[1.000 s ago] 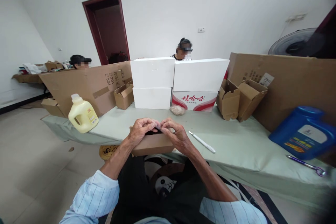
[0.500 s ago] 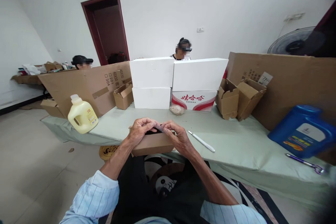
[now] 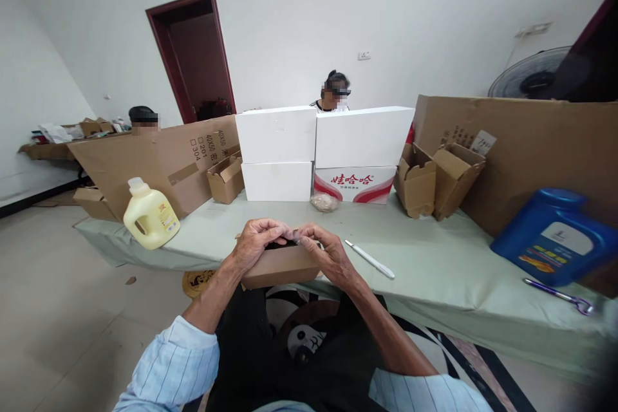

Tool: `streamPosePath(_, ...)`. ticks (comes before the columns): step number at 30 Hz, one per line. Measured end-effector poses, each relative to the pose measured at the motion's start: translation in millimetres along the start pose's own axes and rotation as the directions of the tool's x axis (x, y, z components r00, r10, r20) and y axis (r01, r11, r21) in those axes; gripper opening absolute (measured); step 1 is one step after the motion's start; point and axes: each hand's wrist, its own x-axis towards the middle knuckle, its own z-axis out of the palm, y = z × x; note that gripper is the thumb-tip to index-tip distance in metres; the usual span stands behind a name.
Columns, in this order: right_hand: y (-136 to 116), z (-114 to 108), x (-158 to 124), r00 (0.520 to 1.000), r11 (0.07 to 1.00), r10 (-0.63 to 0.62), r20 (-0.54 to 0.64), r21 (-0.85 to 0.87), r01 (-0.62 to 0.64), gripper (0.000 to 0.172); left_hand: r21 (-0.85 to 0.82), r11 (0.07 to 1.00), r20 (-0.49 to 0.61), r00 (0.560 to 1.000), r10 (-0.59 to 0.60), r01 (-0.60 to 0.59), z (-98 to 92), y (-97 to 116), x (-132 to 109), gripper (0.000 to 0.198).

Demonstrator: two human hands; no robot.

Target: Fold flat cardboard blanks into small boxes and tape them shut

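A small brown cardboard box [image 3: 282, 267] lies at the table's front edge, close to my body, with something dark showing at its top. Over it, my left hand [image 3: 258, 241] and my right hand [image 3: 326, 248] meet, thumbs and fingers pinched. Between the fingertips is a small piece of thin, see-through plastic [image 3: 292, 236]; the fingers cover most of it. Both hands also rest against the box's upper side. Right of my right hand lies a white craft knife [image 3: 369, 259]. A clear wrapped bundle [image 3: 325, 203] sits beyond the hands.
White boxes [image 3: 277, 135] stand stacked at the back, open cartons [image 3: 415, 183] beside them. A yellow jug [image 3: 151, 215] is at left. On the right are a blue jug [image 3: 553, 238] and a purple-handled tool [image 3: 555, 295]. Two people [image 3: 333, 93] sit beyond the cardboard panels [image 3: 521, 161].
My fingertips have shifted slightly on the plastic, and it looks more crumpled between them. The box has stayed in place. The person at left has lowered their head a little.
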Motion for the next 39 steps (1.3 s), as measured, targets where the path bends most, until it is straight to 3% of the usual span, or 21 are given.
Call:
streamPosePath(5,2,-1,4,1.0,1.0,-0.014,-0.011,0.014,0.014,0.041,0.016,1.0,-0.002,1.0,0.009,-0.009,0.2,0,0,0.031)
streamPosePath(11,10,-3,7,1.0,0.986,0.005,0.026,0.168,-0.009,0.061,0.014,1.0,0.004,1.0,0.02,-0.02,0.0,1,0,0.032)
streamPosePath(16,4,1,11,0.995,0.987,0.102,0.008,0.12,-0.102,0.047,0.044,0.998,0.012,0.999,0.034,-0.034,0.6,-1,2,0.032)
streamPosePath(20,-2,8,16,0.999,0.996,0.043,0.009,0.078,-0.044,0.032,0.058,0.997,0.023,0.999,0.042,-0.043,-1.1,-2,3,0.032)
streamPosePath(35,-3,6,16,0.995,0.989,0.085,0.048,0.121,-0.09,0.036,-0.003,1.0,0.187,0.982,0.028,-0.028,-11.8,-1,0,0.027)
streamPosePath(39,-2,5,16,0.996,0.993,0.076,0.049,0.09,-0.08,0.031,0.069,0.997,0.15,0.988,0.019,-0.03,-12.2,-2,-1,0.025)
